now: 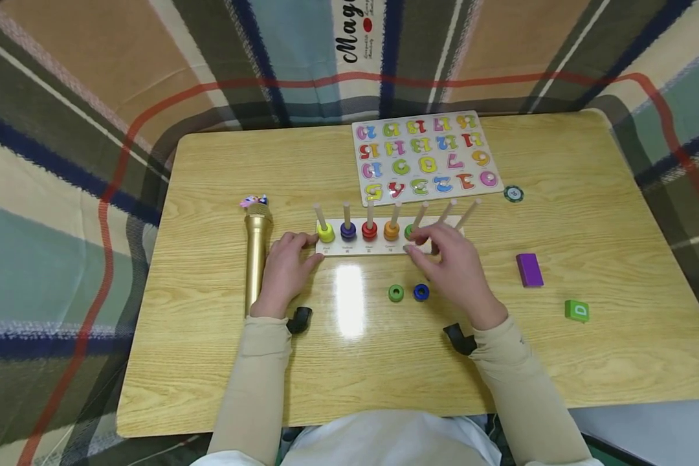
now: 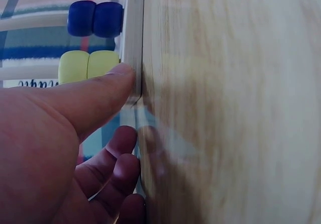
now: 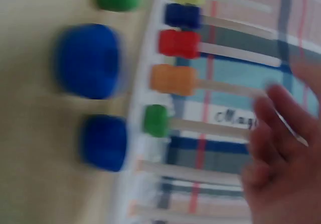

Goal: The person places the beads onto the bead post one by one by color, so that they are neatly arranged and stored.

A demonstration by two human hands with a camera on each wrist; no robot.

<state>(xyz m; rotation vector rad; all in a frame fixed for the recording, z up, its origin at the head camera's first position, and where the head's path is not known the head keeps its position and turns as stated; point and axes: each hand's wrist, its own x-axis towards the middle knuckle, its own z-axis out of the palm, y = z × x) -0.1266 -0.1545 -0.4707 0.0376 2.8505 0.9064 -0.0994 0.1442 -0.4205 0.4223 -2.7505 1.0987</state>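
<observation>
A white peg board with several upright wooden pegs stands on the table. Two yellow rings, blue rings, red rings and orange rings fill its left pegs. One green ring sits on the fifth peg. My left hand rests at the board's left end, its thumb on the front edge. My right hand hovers by the green ring's peg, fingers loosely bent, no ring showing between them. Loose on the table lie a green ring and blue rings.
A gold microphone lies left of my left hand. Behind the board is a number puzzle board. To the right are a round dark token, a purple block and a green letter block.
</observation>
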